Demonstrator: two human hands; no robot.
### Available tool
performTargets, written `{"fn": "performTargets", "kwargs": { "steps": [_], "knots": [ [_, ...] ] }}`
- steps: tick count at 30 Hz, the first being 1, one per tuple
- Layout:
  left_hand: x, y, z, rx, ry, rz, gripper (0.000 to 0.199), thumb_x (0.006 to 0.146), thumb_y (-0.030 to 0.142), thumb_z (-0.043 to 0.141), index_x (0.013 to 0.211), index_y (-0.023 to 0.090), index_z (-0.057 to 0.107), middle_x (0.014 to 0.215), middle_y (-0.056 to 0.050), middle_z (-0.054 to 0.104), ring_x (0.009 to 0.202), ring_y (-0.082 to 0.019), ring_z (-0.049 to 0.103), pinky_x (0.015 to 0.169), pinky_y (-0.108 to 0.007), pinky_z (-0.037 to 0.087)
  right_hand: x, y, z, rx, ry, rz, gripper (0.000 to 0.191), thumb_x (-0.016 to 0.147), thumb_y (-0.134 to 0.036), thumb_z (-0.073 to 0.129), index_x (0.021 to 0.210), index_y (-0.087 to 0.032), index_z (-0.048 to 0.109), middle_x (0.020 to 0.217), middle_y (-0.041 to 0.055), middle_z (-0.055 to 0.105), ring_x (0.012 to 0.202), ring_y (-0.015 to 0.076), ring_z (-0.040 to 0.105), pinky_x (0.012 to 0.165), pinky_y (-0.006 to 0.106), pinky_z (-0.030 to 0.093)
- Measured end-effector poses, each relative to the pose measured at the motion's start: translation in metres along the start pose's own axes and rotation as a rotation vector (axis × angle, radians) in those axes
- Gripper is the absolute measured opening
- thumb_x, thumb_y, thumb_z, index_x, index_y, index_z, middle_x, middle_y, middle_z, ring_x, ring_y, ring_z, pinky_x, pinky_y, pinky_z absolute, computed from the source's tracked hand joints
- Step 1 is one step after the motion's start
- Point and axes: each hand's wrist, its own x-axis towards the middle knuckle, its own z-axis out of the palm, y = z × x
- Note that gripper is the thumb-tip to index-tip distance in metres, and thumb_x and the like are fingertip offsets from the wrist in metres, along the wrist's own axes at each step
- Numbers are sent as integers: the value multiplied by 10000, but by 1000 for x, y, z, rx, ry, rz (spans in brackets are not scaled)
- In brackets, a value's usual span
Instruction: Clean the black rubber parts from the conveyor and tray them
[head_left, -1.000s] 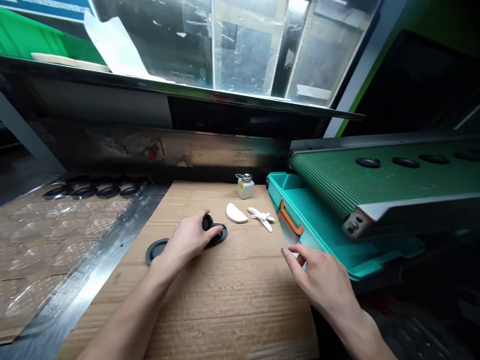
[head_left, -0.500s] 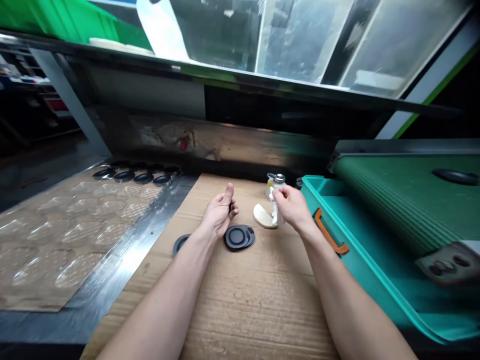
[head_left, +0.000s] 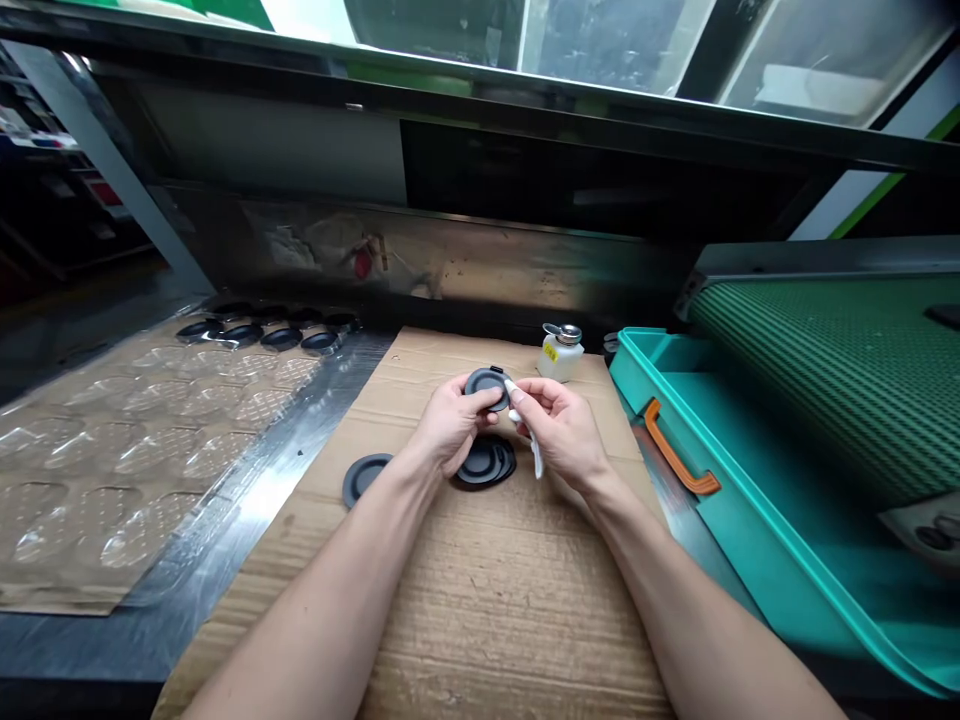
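Left hand clasps a black rubber disc by its rim, light and likely flexible; right hand pinches a white cloth against its edge, just above a second disc.

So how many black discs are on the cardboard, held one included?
3: a disc in the left hand, another lying below it, another further left. More may be hidden.
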Motion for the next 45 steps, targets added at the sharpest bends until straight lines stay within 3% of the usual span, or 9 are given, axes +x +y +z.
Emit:
{"fn": "performTargets", "kwargs": {
  "steps": [6, 13, 18, 24, 30, 35, 39, 42, 45],
  "knots": [
    [-3, 8, 5, -96, 102, -204, 33, 690, 50, 635, 706, 78, 643, 624, -1, 537, 500, -34, 426, 395, -141, 314, -2, 2, -1, -16, 15, 41, 347, 808, -462, 697, 921, -138, 646, 678, 2, 611, 520, 95, 541, 426, 177, 386],
    [-3, 8, 8, -73, 176, -171, 85, 705, 1, 601, 661, 68, 630, 670, -32, 580, 509, -35, 450, 408, -138, 367, 3, 4, -6, 57, 127, 120, 321, 781, -429, 696, 908, -148, 609, 768, 34, 668, 521, 114, 590, 402, 184, 403],
    [-4, 7, 9, -57, 169, -165, 79, 682, -1, 612, 645, 68, 625, 655, -23, 566, 521, -39, 455, 412, -149, 357, 2, 3, -7, -13, 106, 123, 304, 778, -418, 695, 887, -145, 617, 763, 36, 664, 527, 113, 583, 411, 186, 409],
    [-8, 2, 11, 122, 78, -71, 41, 656, 69, 634, 641, 101, 614, 639, -19, 564, 508, -51, 446, 417, -179, 312, 2, 6, -8, -143, 96, 65, 345, 790, -467, 695, 886, -141, 640, 723, 25, 644, 532, 102, 547, 450, 196, 416],
    [-11, -8, 12, 534, 77, 72, 112, 730, 159, 589, 824, 142, 648, 582, 25, 513, 432, -64, 398, 418, -210, 289, 4, 13, -16, -437, 48, -117, 305, 877, -444, 604, 907, -155, 697, 765, 29, 673, 627, 126, 571, 557, 222, 435],
    [-11, -14, 9, 887, 96, 275, 166, 770, 186, 566, 896, 163, 673, 781, -34, 661, 662, -149, 575, 613, -248, 436, 2, 15, -18, -772, 78, -291, 256, 917, -365, 532, 921, -189, 718, 783, 25, 686, 678, 147, 593, 642, 242, 432],
    [-17, -17, 15, 1073, 42, 331, 218, 801, 174, 534, 963, 173, 679, 880, -70, 704, 805, -208, 632, 769, -298, 468, 4, 11, -21, -990, 147, -373, 251, 917, -346, 512, 904, -191, 709, 871, 57, 698, 768, 179, 614, 714, 259, 430],
    [-20, -15, 21, 1079, 0, 344, 244, 801, 165, 531, 986, 183, 689, 876, -68, 709, 811, -214, 639, 793, -303, 468, 5, 0, -29, -947, 104, -390, 262, 925, -347, 509, 885, -180, 707, 828, 50, 690, 738, 169, 604, 705, 255, 427],
    [-18, -11, 21, 989, 103, 320, 236, 763, 154, 548, 948, 170, 695, 861, -52, 703, 794, -196, 625, 757, -282, 464, 5, -10, -35, -798, 110, -362, 281, 937, -366, 512, 879, -168, 704, 735, 23, 661, 650, 139, 570, 638, 245, 412]
  ]
}}
